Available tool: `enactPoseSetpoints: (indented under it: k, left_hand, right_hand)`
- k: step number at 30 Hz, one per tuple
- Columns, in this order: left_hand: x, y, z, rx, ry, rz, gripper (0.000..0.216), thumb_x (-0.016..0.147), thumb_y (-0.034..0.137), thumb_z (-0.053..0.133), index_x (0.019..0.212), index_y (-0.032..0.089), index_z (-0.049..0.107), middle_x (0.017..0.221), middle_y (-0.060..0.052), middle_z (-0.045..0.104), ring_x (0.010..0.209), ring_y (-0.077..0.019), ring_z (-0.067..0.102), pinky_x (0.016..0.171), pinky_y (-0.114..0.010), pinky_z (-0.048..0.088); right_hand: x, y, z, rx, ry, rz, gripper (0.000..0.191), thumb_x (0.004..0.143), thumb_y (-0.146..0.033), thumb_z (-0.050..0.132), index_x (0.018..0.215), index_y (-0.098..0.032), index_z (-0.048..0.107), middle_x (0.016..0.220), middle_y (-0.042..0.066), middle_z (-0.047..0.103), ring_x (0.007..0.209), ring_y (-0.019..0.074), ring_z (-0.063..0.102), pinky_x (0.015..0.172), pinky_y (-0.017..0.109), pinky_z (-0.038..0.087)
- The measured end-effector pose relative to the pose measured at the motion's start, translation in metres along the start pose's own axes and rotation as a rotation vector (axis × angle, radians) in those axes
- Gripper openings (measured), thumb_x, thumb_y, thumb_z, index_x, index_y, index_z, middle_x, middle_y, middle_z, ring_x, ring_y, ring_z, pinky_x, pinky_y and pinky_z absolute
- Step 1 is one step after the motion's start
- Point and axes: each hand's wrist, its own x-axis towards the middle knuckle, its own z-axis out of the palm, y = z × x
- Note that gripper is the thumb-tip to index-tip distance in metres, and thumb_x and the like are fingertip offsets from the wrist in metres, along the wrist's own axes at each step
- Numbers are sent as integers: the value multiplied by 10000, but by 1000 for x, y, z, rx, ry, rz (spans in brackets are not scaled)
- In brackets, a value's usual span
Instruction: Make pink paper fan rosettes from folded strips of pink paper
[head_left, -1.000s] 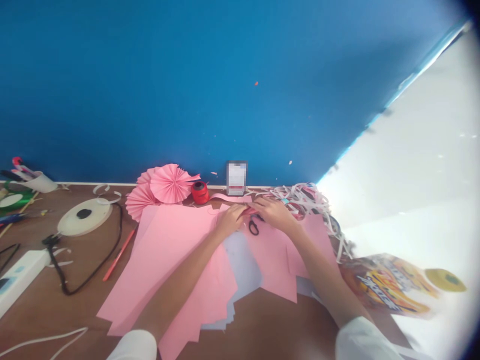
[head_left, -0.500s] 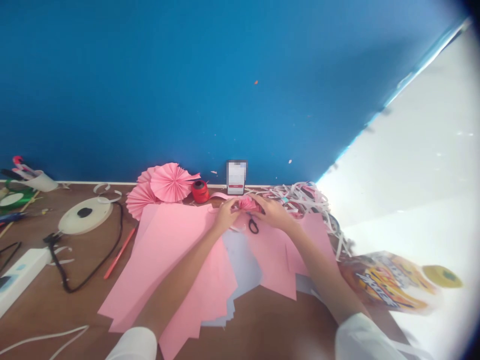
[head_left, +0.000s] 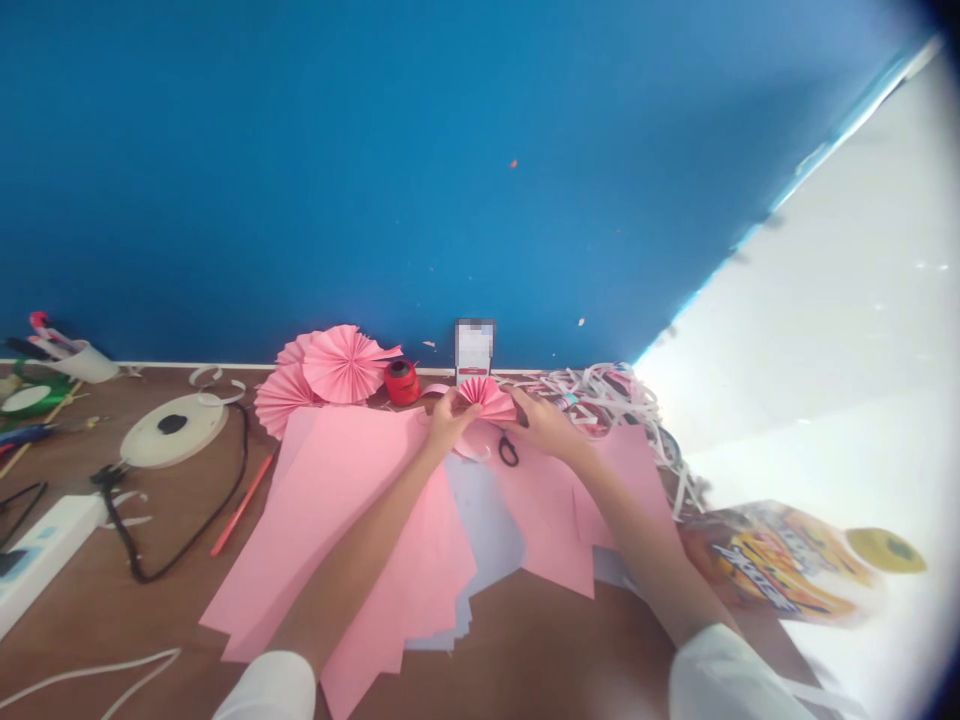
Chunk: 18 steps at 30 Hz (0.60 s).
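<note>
My left hand [head_left: 448,418] and my right hand [head_left: 544,421] both pinch a small pleated pink paper fan [head_left: 489,397], spread open between them just above the desk. Black-handled scissors [head_left: 508,451] lie right below the fan on loose pink paper sheets [head_left: 360,500]. Finished pink paper rosettes [head_left: 330,370] lean against the blue wall to the left, beside a red tape roll [head_left: 402,382]. A small card [head_left: 475,350] stands against the wall behind the fan.
A heap of white paper strips [head_left: 607,400] lies to the right. At the left are a round cream device [head_left: 174,430] with a black cable, a red pencil [head_left: 240,507], a white power strip [head_left: 41,550] and a pen cup [head_left: 82,362]. A colourful packet [head_left: 780,570] sits at the right.
Both hands have lifted the folded pink paper off the sheets and fanned it out into a half circle. The scissors stay on the paper.
</note>
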Motion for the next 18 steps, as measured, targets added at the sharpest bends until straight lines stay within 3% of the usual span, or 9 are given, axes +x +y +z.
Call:
enactPoseSetpoints:
  k: [6,11,15,18]
  left_hand:
    - [2,2,0,-46,48,-33,429,689,386,756,1005,148,590,938,-75,661,790,-160,621,684,-256,471]
    - [1,11,3,-218,115,-72,448,685,374,761,1039,155,594,1011,-91,674,959,-194,632,835,-292,479]
    - [-1,16,8,-369,147,-138,447,676,361,771,1041,172,594,972,-58,679,864,-166,646,790,-292,498]
    - [-3,16,9,-456,159,-159,379,681,329,772,983,179,598,891,-17,661,783,-123,635,744,-260,505]
  right_hand:
    - [1,0,8,204,19,22,787,785,-247,598,1487,-249,242,1205,102,618,851,216,619,770,324,476]
    - [1,-7,16,316,17,33,834,761,-228,608,1496,-225,215,1220,115,608,920,234,625,797,329,481]
    - [1,-11,22,367,17,50,884,764,-243,616,1512,-215,146,1264,136,582,920,241,637,828,359,486]
    - [1,-11,24,385,69,53,926,747,-242,641,1514,-187,126,1303,157,551,1070,280,602,911,391,463]
